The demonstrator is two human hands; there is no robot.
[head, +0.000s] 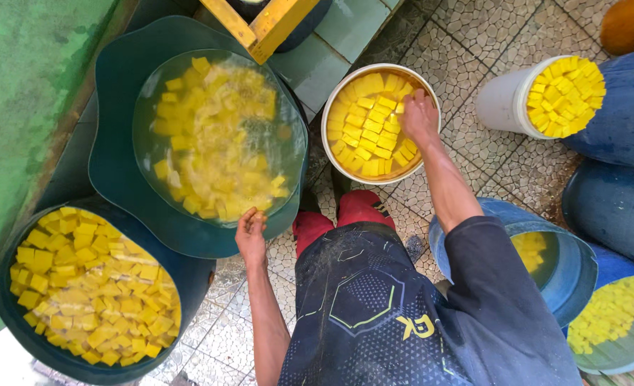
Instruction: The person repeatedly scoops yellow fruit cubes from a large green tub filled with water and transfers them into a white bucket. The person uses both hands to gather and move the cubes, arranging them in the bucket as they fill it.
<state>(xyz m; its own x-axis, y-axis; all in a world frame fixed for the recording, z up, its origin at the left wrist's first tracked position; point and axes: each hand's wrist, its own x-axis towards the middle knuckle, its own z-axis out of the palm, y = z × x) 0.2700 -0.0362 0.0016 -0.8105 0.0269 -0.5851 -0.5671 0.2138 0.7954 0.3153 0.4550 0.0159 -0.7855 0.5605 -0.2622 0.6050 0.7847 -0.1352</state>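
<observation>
While my right hand (418, 114) presses curled fingers onto yellow cubes in the white bucket (331, 107), my left hand (251, 232), left of that bucket, pinches one cube at the teal basin's (117, 186) rim; I'd lift gently, without crushing.

Even, soft daylight, faint shadows, glare on the water, edges bent by wide lens.

Both arms reach forward: left hand (251, 232) loosely curled, right hand (418, 114) palm-down, fingers bent.
</observation>
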